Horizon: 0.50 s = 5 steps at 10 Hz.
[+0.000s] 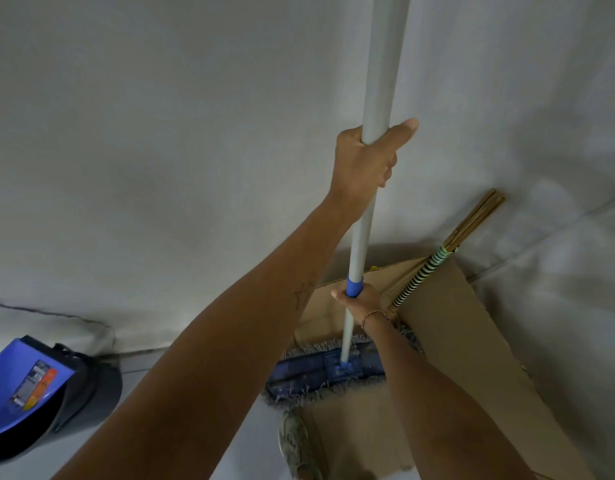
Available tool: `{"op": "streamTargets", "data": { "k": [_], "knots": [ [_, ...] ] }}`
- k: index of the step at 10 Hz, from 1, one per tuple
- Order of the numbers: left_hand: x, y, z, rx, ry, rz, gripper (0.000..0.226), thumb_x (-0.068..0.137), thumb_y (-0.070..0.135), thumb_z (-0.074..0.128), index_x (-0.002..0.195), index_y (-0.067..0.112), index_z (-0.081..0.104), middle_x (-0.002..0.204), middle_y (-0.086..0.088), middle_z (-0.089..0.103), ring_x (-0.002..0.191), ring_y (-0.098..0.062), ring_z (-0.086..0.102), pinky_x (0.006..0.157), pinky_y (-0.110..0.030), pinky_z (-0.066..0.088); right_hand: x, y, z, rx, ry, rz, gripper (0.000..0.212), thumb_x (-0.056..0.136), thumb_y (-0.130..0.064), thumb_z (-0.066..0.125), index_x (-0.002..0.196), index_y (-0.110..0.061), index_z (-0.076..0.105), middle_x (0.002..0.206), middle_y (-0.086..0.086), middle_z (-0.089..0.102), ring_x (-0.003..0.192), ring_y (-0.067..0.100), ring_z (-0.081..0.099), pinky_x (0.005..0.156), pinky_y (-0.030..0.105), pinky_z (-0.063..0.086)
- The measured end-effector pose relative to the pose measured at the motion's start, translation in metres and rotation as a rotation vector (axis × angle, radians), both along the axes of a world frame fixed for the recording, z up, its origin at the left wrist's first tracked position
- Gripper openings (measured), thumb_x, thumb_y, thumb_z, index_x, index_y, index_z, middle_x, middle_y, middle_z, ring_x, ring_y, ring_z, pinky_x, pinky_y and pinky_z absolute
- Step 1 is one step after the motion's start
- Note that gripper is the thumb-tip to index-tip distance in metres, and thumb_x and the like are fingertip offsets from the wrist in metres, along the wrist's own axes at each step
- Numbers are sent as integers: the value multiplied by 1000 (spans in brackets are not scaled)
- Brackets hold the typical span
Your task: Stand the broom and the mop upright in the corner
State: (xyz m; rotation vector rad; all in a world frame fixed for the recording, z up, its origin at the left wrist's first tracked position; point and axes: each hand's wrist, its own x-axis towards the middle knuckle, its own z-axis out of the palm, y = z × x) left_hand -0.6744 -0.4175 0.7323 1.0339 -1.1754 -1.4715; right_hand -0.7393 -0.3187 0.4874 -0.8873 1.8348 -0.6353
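Mop [366,216] is standing near upright at frame centre, left hand [363,164] and right hand [359,299] each closing a full grip round its pole; leaning it gently beside the broom [448,251] should be steadying it.

Your mop [368,220] stands upright on the cardboard [472,341] in the wall corner, your left hand [366,161] above your right hand [359,299] on its pole. The broom [427,268] leans just right of it; the dustpan [25,386] lies well left.
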Motion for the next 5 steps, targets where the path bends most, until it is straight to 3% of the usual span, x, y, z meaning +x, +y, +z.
{"op": "streamTargets", "data": {
  "k": [1, 2, 3, 4, 5],
  "knots": [
    [9, 2, 1, -56, -43, -31, 43, 84, 25, 72, 48, 18, 49, 41, 4, 47, 37, -11, 43, 43, -23, 43, 1, 2, 5, -40, 1, 27, 19, 78, -16, 73, 80, -10, 55, 76, 7, 58, 77, 26, 56, 78, 39, 51],
    [24, 7, 3, -130, -156, -123, 30, 82, 34, 73, 73, 6, 65, 72, -12, 70, 70, -23, 69, 76, -34, 58, -1, 9, 15, -108, 41, 35, 36, 75, -6, 74, 106, -7, 54, 94, 8, 58, 89, 25, 56, 84, 40, 51],
    [46, 19, -5, -99, -284, -172, 50, 75, 46, 74, 109, 10, 63, 111, -8, 70, 106, -22, 66, 98, -38, 52, -5, 18, 31, -202, 103, 29, 70, 72, -3, 75, 134, -7, 41, 120, 7, 58, 110, 21, 54, 95, 38, 48],
    [72, 51, -19, -80, -502, -176, 68, 79, 49, 71, 133, 16, 49, 135, -1, 58, 127, -17, 53, 106, -31, 41, -6, 43, 52, -293, 228, 57, 72, 74, -5, 74, 138, -5, 39, 130, 8, 58, 120, 23, 53, 104, 38, 44],
    [103, 86, -28, -115, -776, -182, 78, 88, 51, 59, 149, 13, 29, 156, -2, 33, 143, -19, 31, 112, -33, 25, -5, 69, 69, -434, 359, -7, 40, 80, 1, 64, 119, -2, 56, 120, 14, 62, 114, 29, 57, 100, 38, 46]
  ]
}}
